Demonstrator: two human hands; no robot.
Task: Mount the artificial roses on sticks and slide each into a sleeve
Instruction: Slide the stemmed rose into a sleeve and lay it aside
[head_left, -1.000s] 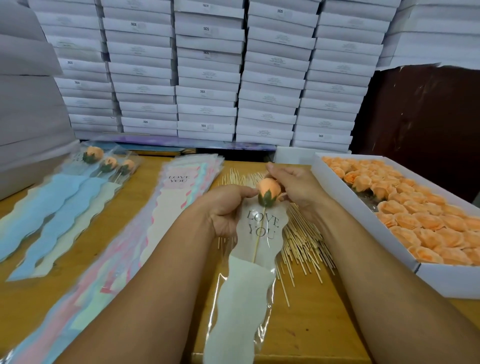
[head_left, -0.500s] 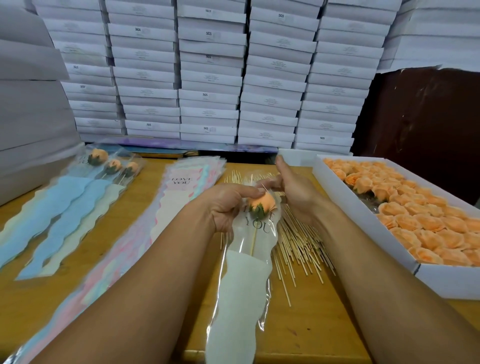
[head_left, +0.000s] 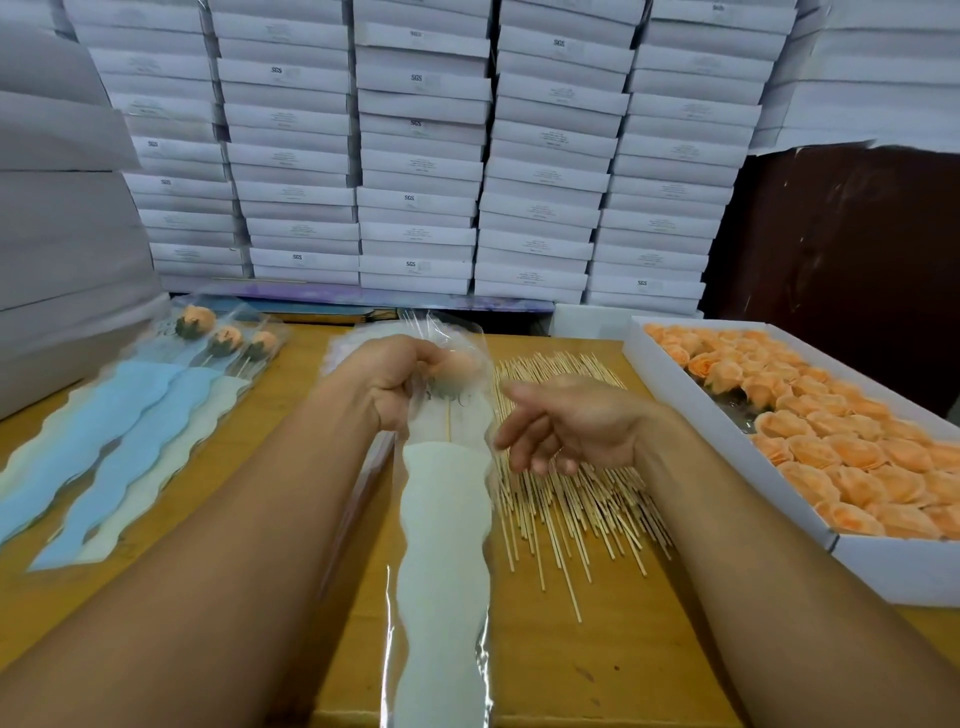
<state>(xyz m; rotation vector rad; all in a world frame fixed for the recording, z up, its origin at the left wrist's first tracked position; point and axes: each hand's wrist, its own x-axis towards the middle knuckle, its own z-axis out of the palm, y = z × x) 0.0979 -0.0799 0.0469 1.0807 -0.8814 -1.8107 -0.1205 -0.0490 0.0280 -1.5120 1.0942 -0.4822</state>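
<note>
My left hand (head_left: 392, 382) grips the upper part of a clear plastic sleeve (head_left: 444, 525) with a pale wavy paper insert. An orange rose (head_left: 457, 366) on a thin wooden stick sits inside the sleeve's top, blurred behind the plastic. My right hand (head_left: 569, 423) hovers just right of the sleeve, fingers apart and holding nothing, above a heap of wooden sticks (head_left: 576, 499). A white box (head_left: 670, 384) at the right is full of loose orange roses (head_left: 831, 436).
Three finished sleeved roses (head_left: 223, 338) with blue and cream inserts lie at the left on the wooden table (head_left: 597, 649). A stack of unused sleeves lies mostly hidden under my left arm. White flat boxes (head_left: 415, 156) are stacked high behind the table.
The rose has slid down fully inside the sleeve. My right hand let go of it and drew back to the right, opening. The left hand still holds the sleeve.
</note>
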